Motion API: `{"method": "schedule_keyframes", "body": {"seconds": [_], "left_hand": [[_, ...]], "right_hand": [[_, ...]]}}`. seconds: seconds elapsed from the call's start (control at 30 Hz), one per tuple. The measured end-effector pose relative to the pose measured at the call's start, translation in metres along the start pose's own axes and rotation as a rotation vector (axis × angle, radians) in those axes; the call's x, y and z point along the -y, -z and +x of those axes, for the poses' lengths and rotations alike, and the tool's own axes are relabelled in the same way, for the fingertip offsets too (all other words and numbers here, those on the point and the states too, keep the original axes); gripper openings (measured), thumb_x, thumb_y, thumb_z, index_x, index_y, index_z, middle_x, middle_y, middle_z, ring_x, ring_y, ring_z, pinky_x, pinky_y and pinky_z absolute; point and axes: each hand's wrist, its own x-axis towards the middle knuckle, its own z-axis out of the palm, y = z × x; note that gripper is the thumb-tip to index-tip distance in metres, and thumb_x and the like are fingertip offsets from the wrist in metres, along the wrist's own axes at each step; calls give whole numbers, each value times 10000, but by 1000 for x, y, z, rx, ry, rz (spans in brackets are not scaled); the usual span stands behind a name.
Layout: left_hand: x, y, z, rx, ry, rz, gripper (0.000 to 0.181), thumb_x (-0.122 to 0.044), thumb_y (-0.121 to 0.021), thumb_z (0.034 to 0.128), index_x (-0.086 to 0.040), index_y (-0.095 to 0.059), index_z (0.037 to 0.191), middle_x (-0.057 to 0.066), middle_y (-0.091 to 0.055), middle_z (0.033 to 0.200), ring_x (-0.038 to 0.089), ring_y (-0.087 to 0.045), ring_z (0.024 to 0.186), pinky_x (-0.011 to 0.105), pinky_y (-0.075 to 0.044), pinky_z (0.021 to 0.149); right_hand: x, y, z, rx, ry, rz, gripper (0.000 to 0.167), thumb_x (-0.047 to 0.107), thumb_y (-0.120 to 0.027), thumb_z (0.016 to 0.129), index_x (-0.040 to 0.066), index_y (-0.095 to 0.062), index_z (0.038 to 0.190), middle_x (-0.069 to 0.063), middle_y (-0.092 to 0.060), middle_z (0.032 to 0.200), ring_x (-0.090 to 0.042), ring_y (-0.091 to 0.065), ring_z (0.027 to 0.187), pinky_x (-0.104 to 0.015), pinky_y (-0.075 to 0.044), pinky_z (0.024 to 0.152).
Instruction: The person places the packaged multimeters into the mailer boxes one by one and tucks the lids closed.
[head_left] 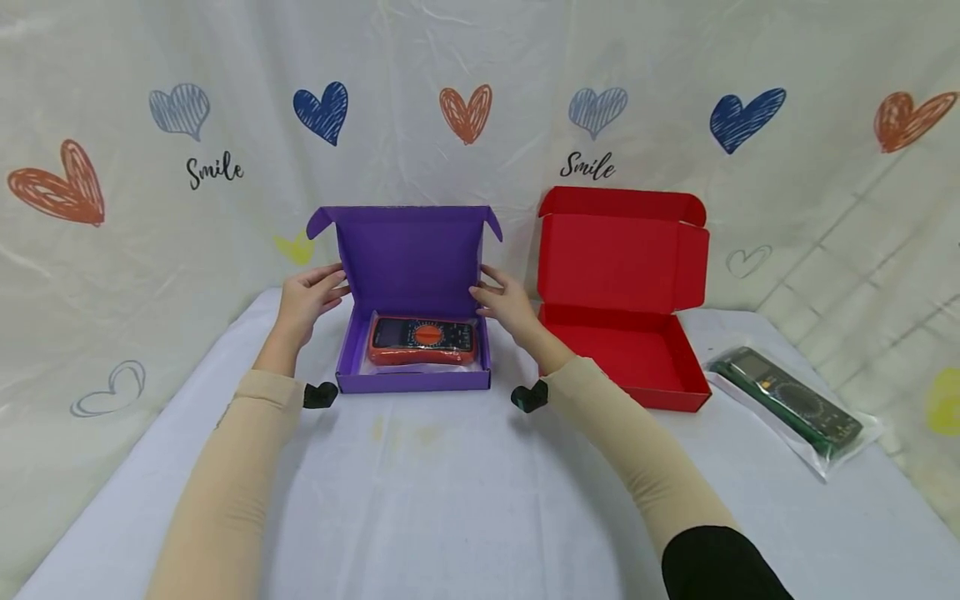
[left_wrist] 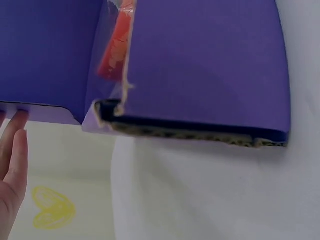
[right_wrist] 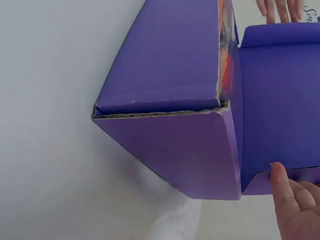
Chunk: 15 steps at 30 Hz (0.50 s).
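Note:
A purple box (head_left: pixel 420 250) stands with its lid raised and side flaps spreading at the top. Inside lies a red multimeter (head_left: pixel 423 340) with an orange dial, in clear plastic wrapping. My left hand (head_left: pixel 311 296) is at the lid's left edge, its extended fingers touching the side flap (left_wrist: pixel 45 111). At the opposite edge is my right hand (head_left: pixel 510 304); in the right wrist view one fingertip lies on the edge of the lid's side flap (right_wrist: pixel 257 187), with the other fingers beside it. The multimeter is only partly visible in both wrist views.
To the right of the purple box stands an open red box (head_left: pixel 622 258). A dark multimeter with green sides (head_left: pixel 787 400), in a clear bag, lies on the white tablecloth (head_left: pixel 450 500) at far right. Behind hangs a curtain (head_left: pixel 525 50) printed with hearts.

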Motion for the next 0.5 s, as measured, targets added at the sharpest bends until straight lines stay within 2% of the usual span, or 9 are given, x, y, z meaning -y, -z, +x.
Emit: {"method": "schedule_keyframes", "body": {"seconds": [0.3, 0.4, 0.5], "left_hand": [[1, 9, -3, 27, 39, 20, 503, -153, -590, 1045, 154, -480, 1427, -160, -737, 908, 51, -733, 845, 189, -558, 835], [3, 12, -4, 43, 48, 3, 387, -132, -555, 1049, 79, -567, 1373, -150, -743, 919, 55, -731, 858, 189, -555, 840], [5, 13, -4, 47, 65, -27, 228, -125, -525, 1054, -46, -653, 1225, -131, -745, 924, 64, -729, 868, 202, -554, 861]], "right_hand": [[-1, 4, -3, 14, 0, -4, 602, 41, -560, 1029, 28, -343, 1590, -255, -466, 1520, -359, -527, 1352, -458, -493, 1023], [-4, 6, -4, 18, -1, -4, 594, 23, -552, 1030, 39, -353, 1590, -249, -476, 1513, -362, -545, 1333, -455, -495, 1019], [-6, 6, -4, 33, -3, -14, 614, -11, -512, 1029, 63, -323, 1608, -247, -453, 1531, -366, -538, 1339, -453, -492, 1023]]}}
